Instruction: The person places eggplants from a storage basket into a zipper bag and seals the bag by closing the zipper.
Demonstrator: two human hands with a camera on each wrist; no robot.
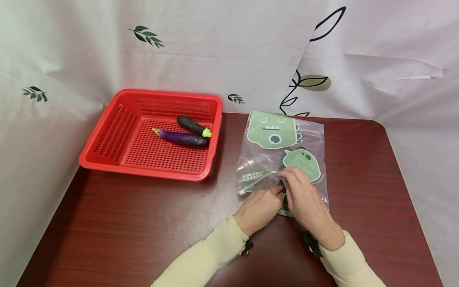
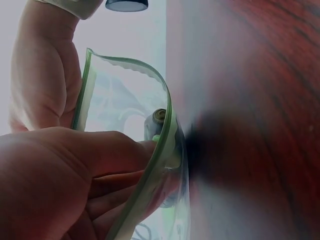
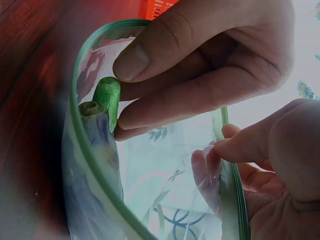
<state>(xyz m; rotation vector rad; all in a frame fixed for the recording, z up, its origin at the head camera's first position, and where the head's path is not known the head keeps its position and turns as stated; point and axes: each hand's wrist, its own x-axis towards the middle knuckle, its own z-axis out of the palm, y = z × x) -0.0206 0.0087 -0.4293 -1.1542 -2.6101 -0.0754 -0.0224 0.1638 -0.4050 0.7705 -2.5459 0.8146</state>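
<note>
A clear zip bag (image 1: 258, 157) with green cartoon prints lies on the table, its green-edged mouth open toward me. My right hand (image 1: 305, 195) pinches the upper rim of that mouth; in the right wrist view, the fingers (image 3: 240, 142) lie at the film. My left hand (image 1: 261, 207) reaches into the mouth, with its fingertips beside the green stem end (image 3: 107, 95) of a vegetable inside. Next to this stem lies a purple eggplant (image 3: 97, 140) with a brownish cut tip. Inside the bag, the vegetables are partly hidden by my hands and the prints.
A red perforated basket (image 1: 143, 173) stands at the back left. It holds a long purple eggplant (image 1: 183, 138) and a darker, shorter one (image 1: 190, 124) with a bright green end. A printed white curtain (image 1: 222, 52) hangs behind the dark red table (image 1: 143, 223).
</note>
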